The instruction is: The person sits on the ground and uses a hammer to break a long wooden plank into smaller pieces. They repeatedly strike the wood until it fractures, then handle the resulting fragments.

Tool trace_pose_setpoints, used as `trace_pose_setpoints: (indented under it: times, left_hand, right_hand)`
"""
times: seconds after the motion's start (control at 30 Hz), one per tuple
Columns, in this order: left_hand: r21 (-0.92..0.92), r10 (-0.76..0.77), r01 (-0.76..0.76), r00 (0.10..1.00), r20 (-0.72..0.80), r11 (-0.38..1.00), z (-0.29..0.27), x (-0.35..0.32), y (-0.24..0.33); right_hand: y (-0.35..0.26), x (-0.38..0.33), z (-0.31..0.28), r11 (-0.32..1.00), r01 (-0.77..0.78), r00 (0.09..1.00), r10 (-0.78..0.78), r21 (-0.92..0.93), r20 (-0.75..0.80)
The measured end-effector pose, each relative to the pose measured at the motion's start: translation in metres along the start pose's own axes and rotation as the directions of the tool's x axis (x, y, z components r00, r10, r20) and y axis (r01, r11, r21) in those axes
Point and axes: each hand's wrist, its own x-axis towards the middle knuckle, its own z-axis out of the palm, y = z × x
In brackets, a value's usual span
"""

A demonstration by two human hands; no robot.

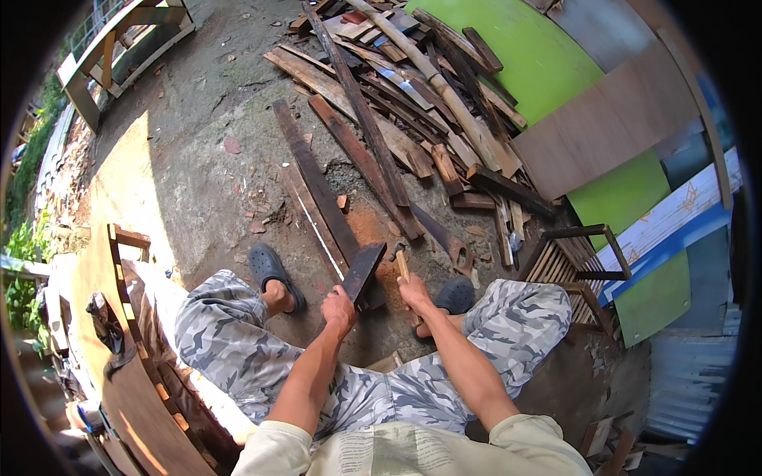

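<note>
My left hand point(340, 309) is closed around the lower end of a short dark wooden plank point(363, 268), which tilts up and to the right between my knees. In my right hand point(414, 293) is a hammer point(403, 263), gripped by its light wooden handle with the dark head pointing up, just right of the plank. Beyond the plank, long dark boards point(321, 186) lie on the ground, their near ends partly hidden by it. A handsaw point(454, 247) with a wooden handle rests on the ground ahead of the hammer.
A large pile of scrap wood point(429, 87) spreads ahead, against green and brown panels point(611, 119). On the right stands a slatted wooden frame point(567, 262). A brown wooden board point(131, 381) stands at the left, and a wooden bench-like structure point(107, 59) is at the far left.
</note>
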Motion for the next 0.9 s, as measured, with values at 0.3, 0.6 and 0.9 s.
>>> trace_pose_setpoints:
  times: [0.3,0.6,0.9]
  left_hand:
    - [-0.105,0.031,-0.023,0.997,0.074,0.994,-0.001,-0.009,-0.004]
    - [-0.045,0.089,-0.083,0.984,0.155,0.996,-0.016,-0.008,0.003]
    - [-0.044,0.067,-0.063,0.992,0.109,0.997,-0.005,-0.015,0.011]
  right_hand:
    - [-0.065,-0.036,-0.024,0.826,0.563,0.77,-0.539,-0.034,-0.342]
    - [-0.001,0.002,-0.007,0.98,0.179,0.974,-0.19,-0.09,-0.123]
    - [-0.005,-0.016,0.003,0.825,0.557,0.687,-0.524,-0.098,-0.503]
